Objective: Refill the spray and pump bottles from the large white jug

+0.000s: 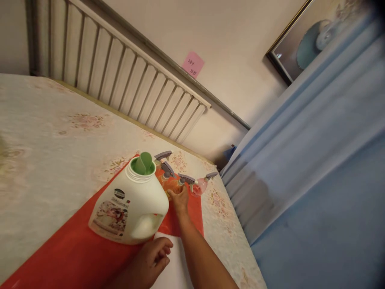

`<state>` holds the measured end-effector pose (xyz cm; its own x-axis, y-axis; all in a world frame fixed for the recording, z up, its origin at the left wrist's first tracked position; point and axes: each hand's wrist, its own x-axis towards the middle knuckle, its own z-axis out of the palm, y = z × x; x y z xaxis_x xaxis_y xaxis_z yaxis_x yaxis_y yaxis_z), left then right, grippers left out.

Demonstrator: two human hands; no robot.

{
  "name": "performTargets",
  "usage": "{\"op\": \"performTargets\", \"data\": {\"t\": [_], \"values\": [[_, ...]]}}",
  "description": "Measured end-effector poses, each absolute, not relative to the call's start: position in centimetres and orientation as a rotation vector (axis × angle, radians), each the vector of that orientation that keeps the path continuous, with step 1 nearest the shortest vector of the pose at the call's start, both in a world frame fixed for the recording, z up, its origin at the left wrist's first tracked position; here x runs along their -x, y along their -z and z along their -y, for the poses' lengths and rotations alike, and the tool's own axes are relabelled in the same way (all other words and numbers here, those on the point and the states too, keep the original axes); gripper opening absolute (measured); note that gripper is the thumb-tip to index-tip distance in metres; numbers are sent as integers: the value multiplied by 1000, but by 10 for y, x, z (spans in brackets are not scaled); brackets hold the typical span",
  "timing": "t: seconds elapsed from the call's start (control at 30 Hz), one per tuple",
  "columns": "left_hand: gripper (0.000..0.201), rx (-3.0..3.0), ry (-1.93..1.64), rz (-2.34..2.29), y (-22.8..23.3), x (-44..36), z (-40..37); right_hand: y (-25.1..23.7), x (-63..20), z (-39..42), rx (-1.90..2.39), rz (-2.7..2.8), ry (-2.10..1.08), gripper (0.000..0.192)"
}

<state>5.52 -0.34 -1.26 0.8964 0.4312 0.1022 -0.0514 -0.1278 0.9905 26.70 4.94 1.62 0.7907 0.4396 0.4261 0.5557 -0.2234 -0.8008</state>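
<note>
My right hand (179, 199) reaches forward with its fingers round a clear spray bottle (173, 185) that has a grey trigger and looks orange against the red sheet. More spray bottles with grey triggers stand close by, among them a pink one (199, 187) to the right. My left hand (157, 257) is loosely curled, thumb apart from the fingers, with nothing visible in it. Just beyond it stands a large white detergent jug (132, 204), uncapped, with a green spout in its neck, a printed label and a side handle.
A red sheet (75, 241) lies under the jug and bottles, with a white sheet-like thing (176, 265) near my left hand. The flowered cover (60, 160) spreads around. A white radiator (126, 72) lines the wall; a blue curtain (306, 172) hangs at right.
</note>
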Motion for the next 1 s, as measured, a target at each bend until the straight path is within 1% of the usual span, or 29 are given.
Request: {"op": "performTargets", "data": {"t": [0.1, 0.23, 0.4, 0.5, 0.7, 0.83, 0.9, 1.0], "values": [[26, -1656, -436, -296, 11, -55, 3, -19, -263, -53, 1900, 742, 86, 42], [24, -1661, -438, -278, 11, -55, 4, -28, -264, -47, 1933, 686, 120, 33], [25, -1620, -437, -268, 13, -56, 5, -47, -268, -20, 1957, 646, 157, 32], [30, -1554, -436, -266, 16, -58, 6, -58, -263, 4, 1956, 642, 144, 33], [56, -1298, -443, -213, 32, -64, 9, -76, -228, 62, 1928, 673, 42, 33], [84, -1111, -407, -182, 32, -67, 9, -80, -197, 93, 1812, 694, -159, 36], [96, -1025, -381, -156, 27, -68, 10, -79, -182, 103, 1705, 655, -254, 41], [100, -906, -365, -81, 20, -69, 10, -74, -162, 112, 1584, 598, -310, 49]]}}
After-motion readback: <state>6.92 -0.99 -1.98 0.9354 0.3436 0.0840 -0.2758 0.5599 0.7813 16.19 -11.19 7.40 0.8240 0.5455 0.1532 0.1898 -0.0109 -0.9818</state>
